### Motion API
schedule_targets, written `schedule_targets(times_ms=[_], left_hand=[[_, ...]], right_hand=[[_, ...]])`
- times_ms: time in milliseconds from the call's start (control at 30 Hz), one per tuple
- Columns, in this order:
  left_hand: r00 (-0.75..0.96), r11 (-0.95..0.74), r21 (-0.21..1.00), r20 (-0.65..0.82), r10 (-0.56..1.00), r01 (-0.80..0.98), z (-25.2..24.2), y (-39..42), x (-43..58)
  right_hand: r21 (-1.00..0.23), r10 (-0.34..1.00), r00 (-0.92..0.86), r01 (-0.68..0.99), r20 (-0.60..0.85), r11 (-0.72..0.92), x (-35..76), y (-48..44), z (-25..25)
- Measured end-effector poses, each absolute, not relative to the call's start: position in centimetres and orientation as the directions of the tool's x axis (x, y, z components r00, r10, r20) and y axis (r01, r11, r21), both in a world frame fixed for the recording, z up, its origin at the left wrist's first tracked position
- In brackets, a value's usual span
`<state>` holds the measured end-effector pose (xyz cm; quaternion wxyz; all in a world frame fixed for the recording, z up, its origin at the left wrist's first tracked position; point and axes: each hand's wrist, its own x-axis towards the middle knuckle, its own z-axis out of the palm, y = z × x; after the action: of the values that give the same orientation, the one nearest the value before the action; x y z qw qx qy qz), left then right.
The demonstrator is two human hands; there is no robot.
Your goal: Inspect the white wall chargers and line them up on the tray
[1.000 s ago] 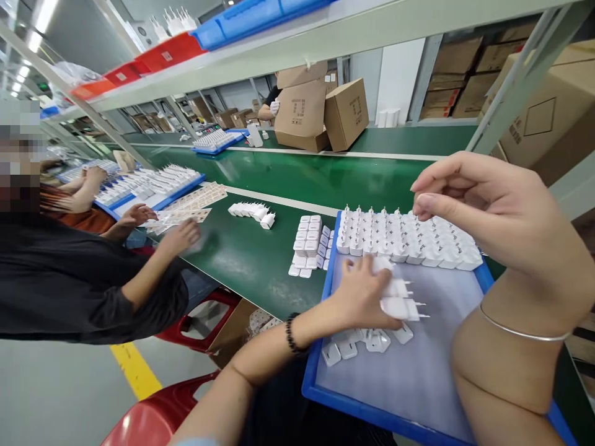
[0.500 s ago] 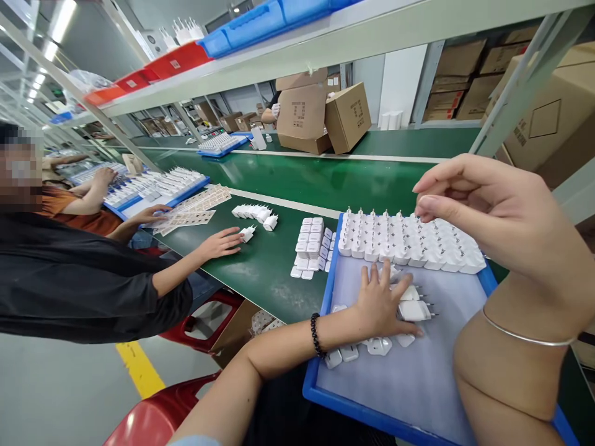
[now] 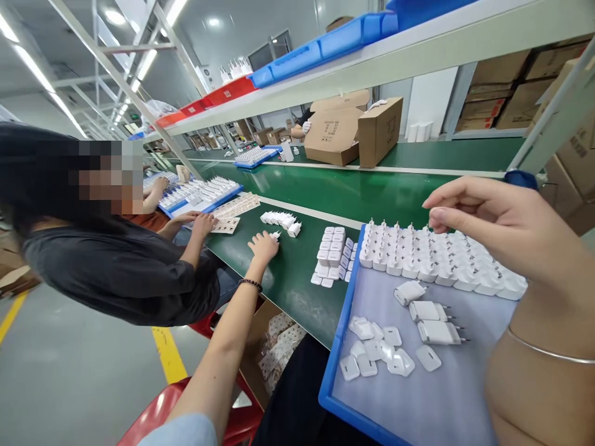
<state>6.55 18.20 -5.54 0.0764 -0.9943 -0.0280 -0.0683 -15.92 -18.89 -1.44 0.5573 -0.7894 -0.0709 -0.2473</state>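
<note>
My left hand [image 3: 264, 248], fingers spread, reaches far left over the green bench to a white plug charger [image 3: 275, 236], which it partly covers. Whether the fingers grip it is not clear. My right hand [image 3: 493, 217] is raised above the right side of the blue tray [image 3: 344, 347]; its fingers are curled with the thumb close to the index finger, and anything between them is hidden. Below it, rows of white chargers [image 3: 418, 251] stand pins up. Nearer lie several loose chargers [image 3: 437, 332] and thin white covers [image 3: 372, 350].
Stacked white pieces [image 3: 331, 248] stand left of the tray, with a row of chargers [image 3: 279, 219] beyond. A co-worker [image 3: 125, 260] sits at left beside perforated sheets [image 3: 227, 224]. A shelf [image 3: 372, 77] crosses overhead; cardboard boxes [image 3: 334, 133] stand behind.
My left hand has left the loose pieces in the tray and moved left to the charger on the bench. The co-worker's hand has drawn back. My right hand stays raised and curled.
</note>
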Motion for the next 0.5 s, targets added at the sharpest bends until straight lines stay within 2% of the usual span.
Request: schedule_targets(times_ms=[133, 267, 500], left_hand=[[0.991, -0.985, -0.138, 0.1, 0.094, 0.107, -5.7, 20.6, 7.1], [0.995, -0.987, -0.138, 0.072, 0.073, 0.082, -8.3, 19.4, 6.3], [0.979, -0.987, -0.123, 0.16, -0.126, -0.107, -13.4, 14.0, 5.9]], right_hand=[[-0.878, -0.161, 0.899, 0.338, 0.408, -0.34, -14.5, -18.7, -1.8], [-0.892, -0.185, 0.917, 0.272, 0.354, -0.36, -13.9, -18.6, -1.9], [-0.886, -0.182, 0.922, 0.251, 0.341, -0.391, -13.7, -18.3, -2.2]])
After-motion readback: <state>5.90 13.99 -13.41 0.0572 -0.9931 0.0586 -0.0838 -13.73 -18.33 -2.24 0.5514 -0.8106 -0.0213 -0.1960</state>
